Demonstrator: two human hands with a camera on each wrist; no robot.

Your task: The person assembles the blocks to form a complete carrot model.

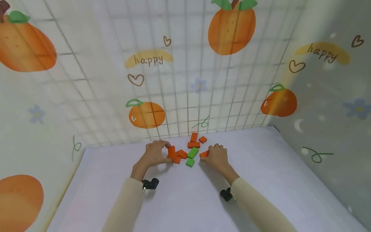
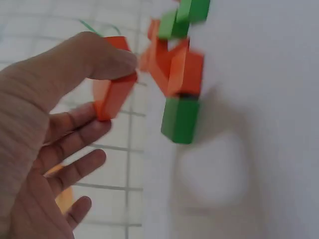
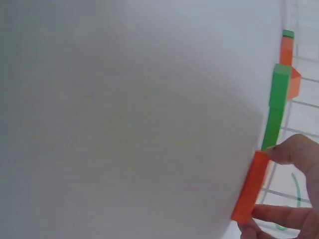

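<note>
My left hand (image 1: 154, 154) pinches an orange block (image 1: 171, 152) between thumb and fingers; in the left wrist view this block (image 2: 115, 94) is held above the white surface. Close by lie more orange blocks (image 1: 181, 153) and a green block (image 2: 180, 120) that the head view does not clearly show. On the right, my right hand (image 1: 216, 157) grips another orange block (image 1: 204, 154) by its ends, thumb on one end and fingers at the other in the right wrist view (image 3: 250, 186). Between the hands sit two green blocks, one longer (image 1: 193, 152) and one shorter (image 1: 190, 162).
Behind the green blocks, two oblong orange blocks (image 1: 194, 145) and a small orange one (image 1: 203, 139) lie near the back wall. A white tabletop (image 1: 185, 199) is bounded by walls of patterned sheeting (image 1: 185, 106) over a grid. Both wrists carry black cameras (image 1: 151, 184).
</note>
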